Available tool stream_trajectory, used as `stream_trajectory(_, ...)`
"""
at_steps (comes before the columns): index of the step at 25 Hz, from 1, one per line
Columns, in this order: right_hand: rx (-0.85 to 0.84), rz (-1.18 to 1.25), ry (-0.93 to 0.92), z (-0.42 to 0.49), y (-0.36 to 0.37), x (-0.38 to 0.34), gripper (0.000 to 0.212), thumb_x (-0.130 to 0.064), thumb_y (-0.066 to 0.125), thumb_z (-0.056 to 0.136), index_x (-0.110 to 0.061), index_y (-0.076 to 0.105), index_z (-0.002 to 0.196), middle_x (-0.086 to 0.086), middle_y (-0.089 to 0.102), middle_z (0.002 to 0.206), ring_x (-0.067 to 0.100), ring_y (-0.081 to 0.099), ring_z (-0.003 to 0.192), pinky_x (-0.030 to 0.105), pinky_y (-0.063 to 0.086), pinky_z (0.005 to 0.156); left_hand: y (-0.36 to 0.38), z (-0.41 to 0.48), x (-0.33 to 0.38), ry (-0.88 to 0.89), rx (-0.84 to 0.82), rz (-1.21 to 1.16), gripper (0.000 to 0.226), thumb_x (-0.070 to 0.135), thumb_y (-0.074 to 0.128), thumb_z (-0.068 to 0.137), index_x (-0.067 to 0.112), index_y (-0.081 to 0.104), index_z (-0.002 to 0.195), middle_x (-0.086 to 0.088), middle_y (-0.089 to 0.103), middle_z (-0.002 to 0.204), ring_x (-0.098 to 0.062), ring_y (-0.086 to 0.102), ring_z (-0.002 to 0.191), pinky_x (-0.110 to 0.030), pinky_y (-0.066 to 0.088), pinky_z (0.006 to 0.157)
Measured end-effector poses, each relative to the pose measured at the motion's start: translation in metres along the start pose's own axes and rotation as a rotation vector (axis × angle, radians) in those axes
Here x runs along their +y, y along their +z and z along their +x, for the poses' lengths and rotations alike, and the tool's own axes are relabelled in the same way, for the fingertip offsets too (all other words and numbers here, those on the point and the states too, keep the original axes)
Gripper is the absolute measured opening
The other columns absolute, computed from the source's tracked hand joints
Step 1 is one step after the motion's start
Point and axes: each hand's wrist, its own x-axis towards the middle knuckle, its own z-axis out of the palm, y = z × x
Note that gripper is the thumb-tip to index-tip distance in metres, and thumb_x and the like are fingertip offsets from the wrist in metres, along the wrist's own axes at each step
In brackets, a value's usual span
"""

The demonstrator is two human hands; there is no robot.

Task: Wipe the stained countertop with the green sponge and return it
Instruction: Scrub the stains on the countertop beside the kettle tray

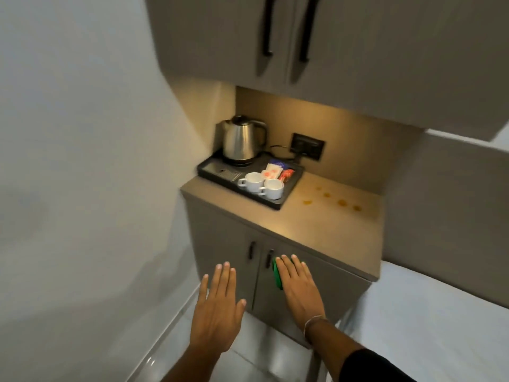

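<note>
Beige countertop (316,216) under wall cabinets carries orange stains (334,198) along its right side and a black tray (209,172) with kettle (242,142) and two white cups (263,184) on its left. Left hand (217,307) hovers flat, fingers spread, holding nothing. Right hand (298,288), fingers straight, presses the green sponge (276,274) beneath its palm, in front of the lower cabinet doors, below the countertop

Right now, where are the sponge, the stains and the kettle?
sponge (277,275): head view, green edge showing left of the right hand.
stains (342,202): head view, one orange spot on the countertop right of the tray.
kettle (240,142): head view, middle of its steel body.
</note>
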Motion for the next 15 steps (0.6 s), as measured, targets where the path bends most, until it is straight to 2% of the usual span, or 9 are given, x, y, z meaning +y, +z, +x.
stream_trajectory(5,-0.047,-0.046,0.280,0.041,-0.014,0.125,0.091,0.004,0.076,0.084,-0.012,0.027,0.159,0.014,0.035,0.164,0.037,0.026,0.153,0.052,0.023,0.124,0.028,0.152,0.064,0.238,-0.027,-0.040,0.077,0.050,0.031,0.105,0.008,0.005,0.164,-0.014,0.007,0.175,-0.031,0.001,0.160,-0.058,0.009,0.129)
stream_trajectory(9,-0.100,-0.049,0.420,0.076,-0.009,0.195,0.088,-0.012,0.075,0.091,-0.016,0.022,0.160,0.010,0.030,0.167,0.033,0.020,0.155,0.050,0.022,0.124,0.042,0.255,0.102,0.381,-0.049,-0.058,0.074,0.048,0.039,0.106,0.007,0.017,0.164,-0.017,0.018,0.173,-0.035,0.012,0.159,-0.059,0.014,0.128)
stream_trajectory(15,-0.178,0.047,0.542,0.113,0.014,0.248,0.080,-0.028,0.065,0.099,-0.023,0.015,0.161,0.001,0.016,0.171,0.028,0.011,0.157,0.045,0.009,0.122,0.068,0.344,0.127,0.472,-0.144,-0.044,0.077,0.058,0.029,0.109,0.011,0.004,0.165,-0.013,0.002,0.176,-0.031,-0.005,0.160,-0.059,0.005,0.128)
